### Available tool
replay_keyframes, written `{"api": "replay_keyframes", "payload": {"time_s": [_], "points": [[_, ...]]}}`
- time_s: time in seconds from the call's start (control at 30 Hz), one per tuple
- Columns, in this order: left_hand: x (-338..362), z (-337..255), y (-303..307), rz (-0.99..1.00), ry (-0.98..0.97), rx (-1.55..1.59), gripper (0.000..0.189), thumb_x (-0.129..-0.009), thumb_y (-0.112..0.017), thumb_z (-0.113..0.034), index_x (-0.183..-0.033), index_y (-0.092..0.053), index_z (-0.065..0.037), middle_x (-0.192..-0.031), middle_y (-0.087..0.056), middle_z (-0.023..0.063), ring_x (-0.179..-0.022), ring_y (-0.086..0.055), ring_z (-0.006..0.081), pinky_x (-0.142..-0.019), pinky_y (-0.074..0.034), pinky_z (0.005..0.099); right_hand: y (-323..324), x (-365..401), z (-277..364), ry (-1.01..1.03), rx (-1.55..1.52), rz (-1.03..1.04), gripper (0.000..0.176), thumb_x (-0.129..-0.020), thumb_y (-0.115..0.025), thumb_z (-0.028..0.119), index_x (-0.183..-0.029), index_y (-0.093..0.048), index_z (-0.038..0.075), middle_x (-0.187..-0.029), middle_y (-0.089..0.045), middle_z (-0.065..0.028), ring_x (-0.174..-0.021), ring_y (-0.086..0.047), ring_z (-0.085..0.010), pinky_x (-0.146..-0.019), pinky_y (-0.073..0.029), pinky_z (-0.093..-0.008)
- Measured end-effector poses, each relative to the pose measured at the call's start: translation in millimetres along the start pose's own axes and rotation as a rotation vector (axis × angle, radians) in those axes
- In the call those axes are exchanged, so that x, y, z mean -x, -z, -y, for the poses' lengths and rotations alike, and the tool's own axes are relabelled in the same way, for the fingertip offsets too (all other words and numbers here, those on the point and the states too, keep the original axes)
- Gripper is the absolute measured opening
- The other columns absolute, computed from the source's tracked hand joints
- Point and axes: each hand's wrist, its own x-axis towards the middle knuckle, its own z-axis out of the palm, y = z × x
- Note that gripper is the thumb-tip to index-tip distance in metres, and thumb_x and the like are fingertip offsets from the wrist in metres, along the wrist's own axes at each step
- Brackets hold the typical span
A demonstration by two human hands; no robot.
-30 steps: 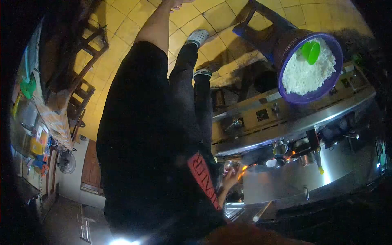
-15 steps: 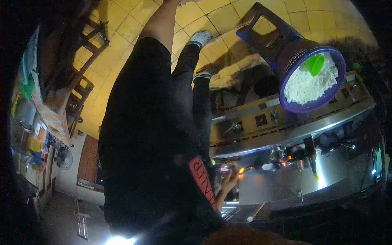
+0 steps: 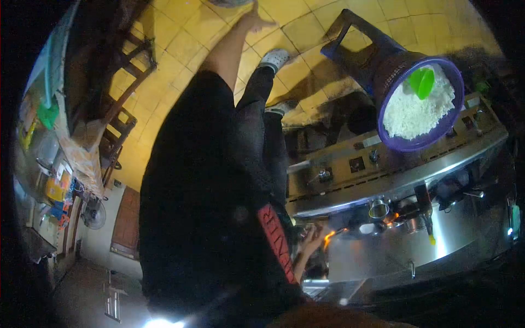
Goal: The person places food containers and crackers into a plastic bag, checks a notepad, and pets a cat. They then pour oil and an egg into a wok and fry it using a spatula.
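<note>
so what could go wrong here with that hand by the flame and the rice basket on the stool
1. The hand of the person in black is very close to the open flame at the stove. A burn looks possible, and the sleeve hangs near it too.
2. The purple basket of rice sits on a stool right beside the stove and the person's legs. A bump could likely tip it onto the floor.

A purple stool (image 3: pixel 355 41) is stood on the yellow tiled floor (image 3: pixel 180 33), and on it a purple basket (image 3: pixel 389 68) of white rice (image 3: pixel 410 112) with a green scoop (image 3: pixel 422 82) is carried. Just beside it, a metal cup (image 3: pixel 377 209) is set on the stainless steel desk (image 3: pixel 394 175).
</note>
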Motion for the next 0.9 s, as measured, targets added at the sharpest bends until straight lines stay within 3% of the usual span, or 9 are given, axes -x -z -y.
{"api": "replay_keyframes", "payload": {"time_s": [0.07, 0.17, 0.23, 0.43, 0.57, 0.63, 0.8, 0.87, 0.9], "points": [[-35, 57, -72, -0.266, -0.252, -0.123, 0.11, -0.063, -0.075, -0.037, -0.138, 0.001, -0.01, -0.103, -0.055, 0.0191, -0.064, -0.056, 0.0239, -0.052, -0.048, 0.0322, -5, 0, 1, 0.017, 0.039, -0.028, 0.046, -0.087, -0.051, 0.013, -0.129, -0.034, 0.004, -0.099, -0.054, -0.0109, -0.076, -0.053, -0.0131, -0.064, -0.046, -0.0237], [34, 69, -126, -0.296, -0.216, -0.316, 0.094, -0.062, -0.067, -0.054, -0.133, -0.028, -0.005, -0.12, -0.047, 0.022, -0.111, -0.046, 0.0322, -0.093, -0.037, 0.04, -22, -6, -21, -0.041, -0.226, -0.083, 0.044, -0.087, -0.051, 0.013, -0.127, -0.037, 0.003, -0.098, -0.054, -0.0103, -0.079, -0.052, -0.0118, -0.063, -0.044, -0.0211], [115, 40, -136, -0.028, -0.217, -0.373, 0.043, -0.068, -0.058, -0.031, -0.096, -0.06, 0.002, -0.101, -0.056, 0.025, -0.095, -0.056, 0.0354, -0.082, -0.044, 0.0401, -27, -9, -31, 0.101, -0.201, -0.172, 0.044, -0.087, -0.052, 0.014, -0.127, -0.037, 0.003, -0.099, -0.054, -0.0095, -0.08, -0.052, -0.012, -0.063, -0.045, -0.0216], [200, 48, -186, -0.1, -0.461, -0.353, 0.028, -0.069, -0.052, -0.028, -0.067, -0.065, -0.004, -0.06, -0.06, 0.0167, -0.058, -0.06, 0.0315, -0.061, -0.047, 0.0394, -28, -5, -45, 0.003, -0.332, -0.356, 0.039, -0.084, -0.054, 0.017, -0.119, -0.046, 0.001, -0.109, -0.053, -0.0187, -0.098, -0.054, -0.0277, -0.07, -0.048, -0.0342], [193, 17, -185, -0.096, -0.704, -0.933, 0.03, -0.068, -0.055, -0.031, -0.071, -0.065, -0.003, -0.068, -0.061, 0.0183, -0.06, -0.06, 0.0327, -0.061, -0.047, 0.0396, -16, 6, -76, 0.01, -0.274, -0.622, 0.034, -0.081, -0.053, 0.011, -0.113, -0.05, 0.0, -0.109, -0.052, -0.0195, -0.098, -0.053, -0.0313, -0.076, -0.046, -0.0345], [220, -16, -192, 0.0, -0.369, -0.202, 0.024, -0.073, -0.057, -0.026, -0.075, -0.066, -0.004, -0.07, -0.063, 0.0111, -0.061, -0.06, 0.0231, -0.051, -0.047, 0.0344, -8, 20, -90, -0.016, -0.264, -0.781, 0.032, -0.08, -0.053, 0.009, -0.111, -0.051, 0.0, -0.109, -0.052, -0.0195, -0.097, -0.053, -0.0328, -0.076, -0.045, -0.0344], [225, -90, -200, 0.142, -0.503, -0.347, 0.022, -0.079, -0.058, -0.02, -0.093, -0.063, -0.005, -0.079, -0.059, 0.0065, -0.063, -0.053, 0.0167, -0.056, -0.049, 0.0359, 0, 55, -92, -0.209, -0.443, -1.007, 0.031, -0.081, -0.053, 0.007, -0.11, -0.051, 0.0, -0.108, -0.053, -0.019, -0.094, -0.053, -0.0332, -0.075, -0.045, -0.0343], [103, -76, -203, 0.352, -0.978, -0.474, 0.03, -0.08, -0.058, -0.024, -0.103, -0.059, -0.005, -0.074, -0.057, 0.0053, -0.057, -0.047, 0.0152, -0.056, -0.047, 0.0361, -9, 59, -92, -0.242, -0.527, -1.091, 0.031, -0.082, -0.052, 0.01, -0.111, -0.051, 0.001, -0.108, -0.052, -0.0192, -0.096, -0.051, -0.0344, -0.078, -0.043, -0.0353], [151, -101, -213, 0.334, -0.647, -0.298, 0.034, -0.082, -0.056, -0.026, -0.11, -0.055, -0.007, -0.073, -0.055, 0.0041, -0.056, -0.045, 0.0148, -0.058, -0.047, 0.0356, -20, 60, -93, -0.287, -0.524, -1.122, 0.032, -0.082, -0.052, 0.011, -0.113, -0.05, 0.001, -0.109, -0.051, -0.0202, -0.097, -0.051, -0.035, -0.079, -0.043, -0.0362]]}}
